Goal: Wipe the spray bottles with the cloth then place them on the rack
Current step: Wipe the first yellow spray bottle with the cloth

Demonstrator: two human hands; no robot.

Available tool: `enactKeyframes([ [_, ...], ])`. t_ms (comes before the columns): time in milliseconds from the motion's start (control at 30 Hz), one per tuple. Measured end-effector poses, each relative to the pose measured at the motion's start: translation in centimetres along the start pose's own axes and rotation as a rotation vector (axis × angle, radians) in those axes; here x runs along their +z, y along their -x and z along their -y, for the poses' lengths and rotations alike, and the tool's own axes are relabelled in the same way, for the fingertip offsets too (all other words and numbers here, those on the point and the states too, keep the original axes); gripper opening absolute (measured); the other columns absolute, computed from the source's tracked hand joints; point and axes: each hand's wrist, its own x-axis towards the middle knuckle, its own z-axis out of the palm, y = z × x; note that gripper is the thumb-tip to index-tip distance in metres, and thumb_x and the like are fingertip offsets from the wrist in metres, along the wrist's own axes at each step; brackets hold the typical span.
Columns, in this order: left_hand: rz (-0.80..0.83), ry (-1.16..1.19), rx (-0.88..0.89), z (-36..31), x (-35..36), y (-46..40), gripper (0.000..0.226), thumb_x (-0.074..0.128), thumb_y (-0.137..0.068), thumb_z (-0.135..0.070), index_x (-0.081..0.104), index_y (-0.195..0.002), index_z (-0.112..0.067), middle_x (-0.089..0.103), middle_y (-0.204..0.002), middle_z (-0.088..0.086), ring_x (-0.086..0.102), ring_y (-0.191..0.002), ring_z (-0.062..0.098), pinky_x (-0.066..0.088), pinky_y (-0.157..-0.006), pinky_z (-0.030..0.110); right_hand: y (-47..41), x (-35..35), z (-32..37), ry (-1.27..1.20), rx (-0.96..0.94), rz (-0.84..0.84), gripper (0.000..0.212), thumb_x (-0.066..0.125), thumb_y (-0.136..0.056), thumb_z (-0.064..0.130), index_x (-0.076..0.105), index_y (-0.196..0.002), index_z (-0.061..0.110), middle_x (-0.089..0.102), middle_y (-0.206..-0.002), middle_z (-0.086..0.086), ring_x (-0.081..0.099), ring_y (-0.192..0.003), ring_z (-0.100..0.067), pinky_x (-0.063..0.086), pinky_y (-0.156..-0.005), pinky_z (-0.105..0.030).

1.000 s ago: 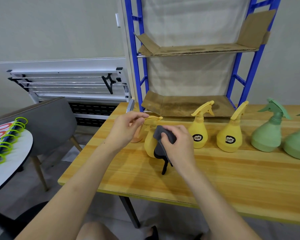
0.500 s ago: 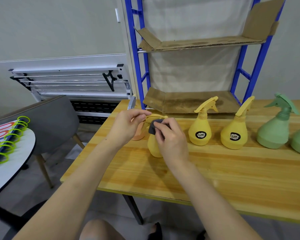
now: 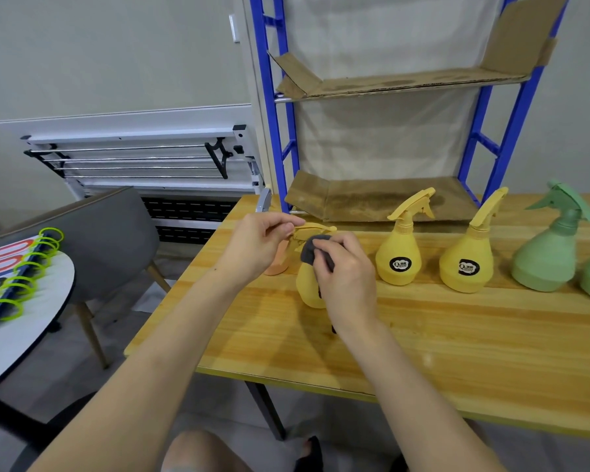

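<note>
Bottle [image 3: 308, 287] upright near desk [image 3: 423, 335] left edge; nozzle pinched by left hand [image 3: 258, 248], right hand [image 3: 346, 277] fingers curled, pressing cloth [image 3: 312, 248] at neck. Risk: tipping off edge under hard rubbing.

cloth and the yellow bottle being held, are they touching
Touching. The head view shows the right hand pressing the dark cloth against the neck of the yellow bottle, with no gap visible between them.
</note>
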Motion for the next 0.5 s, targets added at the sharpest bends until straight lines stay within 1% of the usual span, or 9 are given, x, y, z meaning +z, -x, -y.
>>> enactKeyframes([
  [100, -0.016, -0.001, 0.004, 0.1, 0.2, 0.1, 0.024, 0.058, -0.103, -0.017, 0.076, -0.113, -0.028, 0.068, -0.092, -0.023, 0.062, -0.088, -0.012, 0.043, -0.077, 0.004, -0.2, -0.6, 0.6, 0.012, 0.029, 0.019, 0.015, 0.07, -0.093, 0.008, 0.077, -0.106, 0.009, 0.06, -0.097, 0.001, 0.06, -0.085, -0.014, 0.055, -0.073, -0.036],
  [233, -0.017, 0.004, 0.007, 0.3, 0.4, 0.2, 0.024, 0.057, -0.103, -0.016, 0.076, -0.111, -0.03, 0.072, -0.097, -0.019, 0.065, -0.093, -0.009, 0.047, -0.083, 0.01, -1.4, -0.9, 2.3, -0.007, -0.033, 0.001, 0.011, 0.068, -0.094, 0.009, 0.076, -0.1, 0.012, 0.061, -0.096, 0.003, 0.059, -0.083, -0.01, 0.052, -0.069, -0.03],
  [300, -0.01, 0.0, 0.023, 0.3, 0.4, 0.3, 0.025, 0.057, -0.103, -0.017, 0.076, -0.111, -0.031, 0.073, -0.099, -0.018, 0.066, -0.096, -0.006, 0.048, -0.085, 0.013, -1.6, -0.9, 2.3, -0.016, -0.048, -0.006, 0.011, 0.068, -0.094, 0.009, 0.077, -0.101, 0.012, 0.062, -0.097, 0.003, 0.06, -0.083, -0.01, 0.051, -0.07, -0.027],
  [367, -0.016, -0.021, 0.022, 0.3, 0.3, 0.3, 0.025, 0.057, -0.103, -0.019, 0.075, -0.111, -0.034, 0.071, -0.096, -0.022, 0.064, -0.094, -0.009, 0.046, -0.082, 0.009, -1.2, -0.8, 1.6, -0.014, -0.007, -0.004, 0.013, 0.069, -0.093, 0.008, 0.077, -0.103, 0.011, 0.063, -0.098, 0.003, 0.059, -0.085, -0.007, 0.052, -0.073, -0.024],
  [433, -0.019, -0.046, 0.018, 0.3, 0.2, 0.2, 0.024, 0.056, -0.103, -0.02, 0.074, -0.111, -0.035, 0.067, -0.092, -0.026, 0.062, -0.09, -0.013, 0.043, -0.077, 0.005, -0.6, -0.9, 0.5, -0.007, 0.072, -0.001, 0.016, 0.07, -0.092, 0.007, 0.078, -0.105, 0.011, 0.065, -0.1, 0.004, 0.058, -0.086, -0.003, 0.052, -0.077, -0.022],
  [500, -0.016, -0.062, 0.02, 0.2, 0.2, 0.2, 0.025, 0.056, -0.104, -0.021, 0.074, -0.112, -0.036, 0.067, -0.091, -0.026, 0.061, -0.09, -0.014, 0.043, -0.076, 0.004, -0.2, -1.0, -0.3, -0.001, 0.151, 0.016, 0.017, 0.069, -0.091, 0.008, 0.079, -0.106, 0.012, 0.066, -0.1, 0.006, 0.056, -0.086, -0.001, 0.05, -0.08, -0.017],
])
